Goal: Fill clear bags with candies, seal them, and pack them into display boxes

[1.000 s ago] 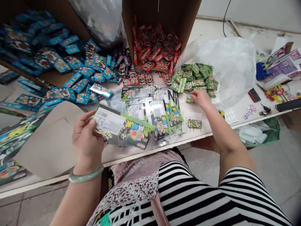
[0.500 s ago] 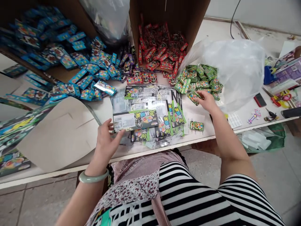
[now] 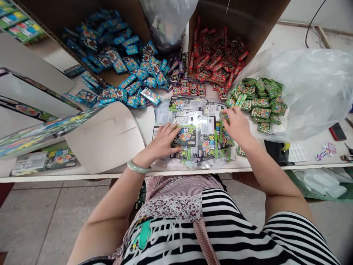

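Note:
My left hand point(image 3: 163, 141) lies with fingers spread across a black and green printed bag point(image 3: 188, 136) on the pile. My right hand point(image 3: 236, 124) pinches a small green packet point(image 3: 224, 115) over the right edge of the same pile; my fingers cover most of it. Beneath both hands, clear plastic bags with printed labels point(image 3: 206, 145) overlap one another. To the right of my right hand is a heap of green packets point(image 3: 260, 103) at the mouth of a clear plastic sack point(image 3: 317, 95).
Blue packets point(image 3: 135, 75) spill from a carton at the back left, with red packets point(image 3: 215, 62) in another carton at the back. A curled sheet of card point(image 3: 104, 141) lies on the left. At the far right is a red and black object point(image 3: 337, 131).
My right hand has moved left from the green heap, carrying a green packet to the bags. My left hand has shifted right and now lies flat on the pile. The view has turned left.

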The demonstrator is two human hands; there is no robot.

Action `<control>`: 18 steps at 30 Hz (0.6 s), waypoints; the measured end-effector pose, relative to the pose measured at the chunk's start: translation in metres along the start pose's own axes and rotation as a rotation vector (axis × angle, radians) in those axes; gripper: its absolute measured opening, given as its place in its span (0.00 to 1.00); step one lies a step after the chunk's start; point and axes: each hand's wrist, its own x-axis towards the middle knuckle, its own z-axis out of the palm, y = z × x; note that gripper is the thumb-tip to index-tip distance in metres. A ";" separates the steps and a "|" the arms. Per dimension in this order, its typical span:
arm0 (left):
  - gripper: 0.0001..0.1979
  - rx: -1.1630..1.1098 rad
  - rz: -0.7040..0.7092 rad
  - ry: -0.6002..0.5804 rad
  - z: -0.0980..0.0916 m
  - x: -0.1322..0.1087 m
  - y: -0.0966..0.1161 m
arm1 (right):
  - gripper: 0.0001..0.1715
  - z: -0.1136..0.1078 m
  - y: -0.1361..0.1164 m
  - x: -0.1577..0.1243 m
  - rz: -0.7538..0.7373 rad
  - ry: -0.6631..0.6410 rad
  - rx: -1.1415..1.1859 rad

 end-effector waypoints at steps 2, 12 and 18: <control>0.42 -0.006 0.010 0.011 0.003 -0.001 -0.002 | 0.19 -0.005 -0.014 -0.005 -0.070 -0.035 -0.116; 0.45 -0.107 0.094 0.229 -0.007 -0.006 -0.008 | 0.43 -0.024 0.023 0.007 -0.233 -0.442 0.145; 0.57 -0.167 0.071 0.275 -0.009 -0.010 0.001 | 0.39 -0.018 0.025 -0.001 -0.308 -0.401 0.187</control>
